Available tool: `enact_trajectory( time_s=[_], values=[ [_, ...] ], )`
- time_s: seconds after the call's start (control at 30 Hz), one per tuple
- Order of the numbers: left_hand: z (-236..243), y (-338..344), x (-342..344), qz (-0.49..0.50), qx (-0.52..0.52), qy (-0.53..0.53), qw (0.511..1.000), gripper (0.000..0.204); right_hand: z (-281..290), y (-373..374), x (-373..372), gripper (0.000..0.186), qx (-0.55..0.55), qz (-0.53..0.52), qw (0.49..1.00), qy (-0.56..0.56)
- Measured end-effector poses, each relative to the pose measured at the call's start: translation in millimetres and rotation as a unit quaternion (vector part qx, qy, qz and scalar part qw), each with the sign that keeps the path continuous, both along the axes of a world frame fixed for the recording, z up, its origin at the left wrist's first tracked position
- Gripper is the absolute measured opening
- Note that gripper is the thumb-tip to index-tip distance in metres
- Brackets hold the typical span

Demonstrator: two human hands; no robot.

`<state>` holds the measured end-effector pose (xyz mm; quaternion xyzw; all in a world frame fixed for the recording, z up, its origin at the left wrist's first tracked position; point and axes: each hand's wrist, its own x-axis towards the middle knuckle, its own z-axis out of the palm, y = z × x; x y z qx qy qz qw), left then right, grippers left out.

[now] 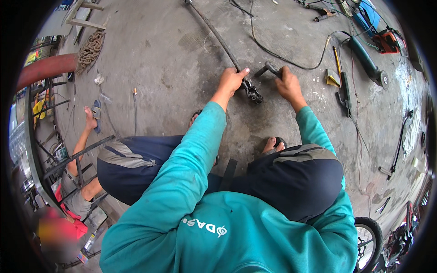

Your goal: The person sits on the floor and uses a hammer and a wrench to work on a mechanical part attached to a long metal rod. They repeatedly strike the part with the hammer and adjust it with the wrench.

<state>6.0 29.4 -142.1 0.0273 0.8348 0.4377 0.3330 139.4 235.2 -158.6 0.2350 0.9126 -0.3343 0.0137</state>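
My left hand (231, 81) is closed round a long dark steel rod (211, 29) that slants toward me, just above the blackened joint fitting (253, 93) at its near end. My right hand (287, 85) grips a dark L-shaped steel tool (271, 68), a hammer by its look, held just right of the fitting. Farther right lie a yellow stick beside a black tool (344, 94) and a small yellow piece (332, 78). Both my feet show beside my bent knees, below the fitting.
A co-worker's bare leg (78, 152) is at left among a black metal frame (73, 157), a red pipe (45, 70) and a chain (90, 50). A teal grinder (364, 57), cables (300, 66), clamps and red equipment (387, 42) lie at upper right; a wheel (366, 241) is at lower right.
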Motion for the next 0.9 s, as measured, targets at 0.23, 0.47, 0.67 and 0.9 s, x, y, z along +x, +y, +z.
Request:
enact_trajectory(
  time_s=[0.23,0.47,0.67,0.9],
  values=[
    [-5.3,-0.1,6.9,0.018,0.037,0.020,0.999,0.051,40.4,-18.6,13.7,0.047,-0.187,-0.080,0.979,-0.016],
    [-39.3,-4.3,16.4,0.099,0.163,-0.086,0.978,0.035,24.0,-47.8,25.9,0.051,-0.129,-0.046,0.981,0.134],
    [-31.5,8.3,29.2,0.148,0.264,-0.123,0.945,0.031,36.2,-50.9,27.7,0.050,-0.164,-0.103,0.978,0.073],
    [-17.5,15.4,34.9,0.215,0.385,-0.240,0.865,0.027,40.9,-47.3,28.5,0.050,-0.193,-0.075,0.975,0.086]
  ],
)
